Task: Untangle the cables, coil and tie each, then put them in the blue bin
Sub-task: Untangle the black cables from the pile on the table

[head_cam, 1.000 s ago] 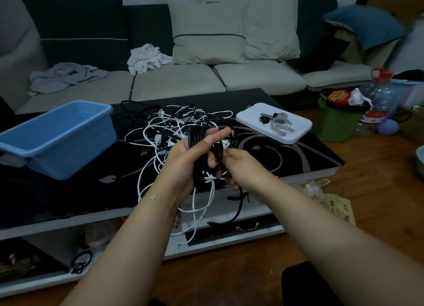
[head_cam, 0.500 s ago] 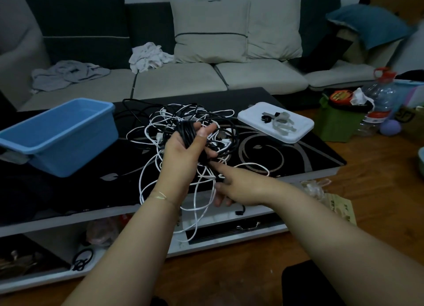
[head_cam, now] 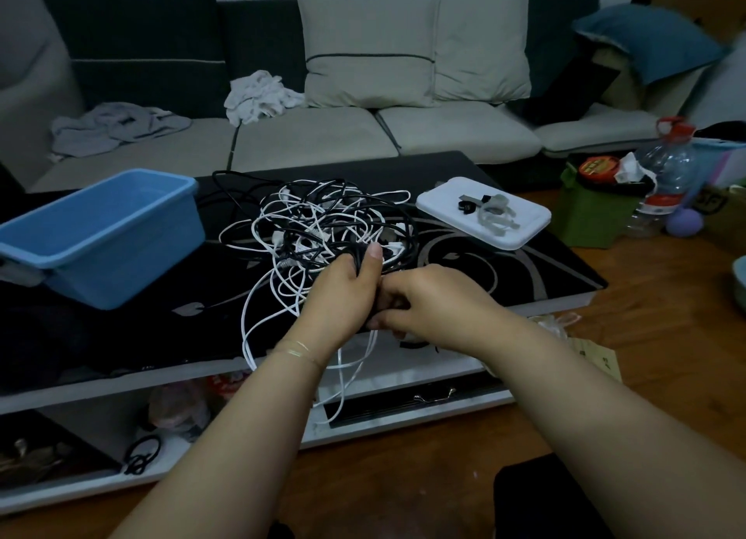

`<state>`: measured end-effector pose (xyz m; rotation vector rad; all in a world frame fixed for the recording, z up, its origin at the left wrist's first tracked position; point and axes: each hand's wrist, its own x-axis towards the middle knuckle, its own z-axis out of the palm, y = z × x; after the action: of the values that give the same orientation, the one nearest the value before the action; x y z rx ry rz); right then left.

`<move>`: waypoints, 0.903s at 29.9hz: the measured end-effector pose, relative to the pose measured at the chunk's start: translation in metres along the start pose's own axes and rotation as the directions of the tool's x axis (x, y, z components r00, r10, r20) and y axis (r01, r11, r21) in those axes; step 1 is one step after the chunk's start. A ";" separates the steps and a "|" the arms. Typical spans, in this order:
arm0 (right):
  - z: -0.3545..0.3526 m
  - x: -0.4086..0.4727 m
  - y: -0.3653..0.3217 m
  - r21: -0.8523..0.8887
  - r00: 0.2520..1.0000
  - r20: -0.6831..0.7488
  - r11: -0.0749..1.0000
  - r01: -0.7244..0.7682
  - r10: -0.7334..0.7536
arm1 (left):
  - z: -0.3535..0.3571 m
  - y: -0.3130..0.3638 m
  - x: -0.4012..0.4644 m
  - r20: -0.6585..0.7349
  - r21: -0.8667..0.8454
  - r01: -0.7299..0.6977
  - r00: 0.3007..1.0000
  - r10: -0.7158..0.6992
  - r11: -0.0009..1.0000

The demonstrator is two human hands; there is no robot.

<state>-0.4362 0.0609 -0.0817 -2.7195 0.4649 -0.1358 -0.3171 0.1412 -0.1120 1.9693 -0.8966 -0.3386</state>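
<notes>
1. The left hand is curled round a bundle of black cable, thumb up beside the bundle's top; the coil shows just above the fingers.
2. The right hand sits against the left hand's fingers, its own fingers bent under toward the same black bundle. They seem to pinch its lower part, but the contact is hidden.
3. Beyond the left fingertips lies the tangle of white and black cables on the dark glass coffee table. White loops trail below the left wrist and over the table's near edge.
4. The blue bin stands on the table well to the left of the left hand, apart from the tangle.
5. Beyond and right of the right hand's fingers is a white tray holding grey and black cable ties.
6. Far right, on the floor, a clear bottle with a red cap stands beside a green box; their labels are too blurred to read.
7. A sofa with cushions and crumpled cloths fills the background.
</notes>
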 end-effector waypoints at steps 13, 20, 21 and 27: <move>0.002 0.008 0.006 0.097 0.980 -0.175 0.992 -0.080 0.096 | -0.015 0.010 -0.010 0.341 -0.259 0.079 0.940 0.015 0.963; -0.002 0.020 0.031 0.682 0.991 -0.131 0.726 0.087 0.005 | -0.015 0.014 -0.007 0.171 -0.338 0.076 0.985 -0.018 0.938; -0.004 0.022 0.034 0.696 0.992 -0.122 0.714 0.070 0.022 | -0.015 0.015 -0.008 0.150 -0.376 0.071 0.989 -0.014 0.924; -0.005 0.027 0.058 0.670 0.964 -0.146 0.739 -0.071 0.224 | -0.021 0.013 -0.006 0.062 -0.496 0.061 0.997 -0.035 0.866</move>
<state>-0.4295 -0.0007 -0.0987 -1.9590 0.5642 -0.4671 -0.3153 0.1543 -0.0909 1.5066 -0.7035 -0.5905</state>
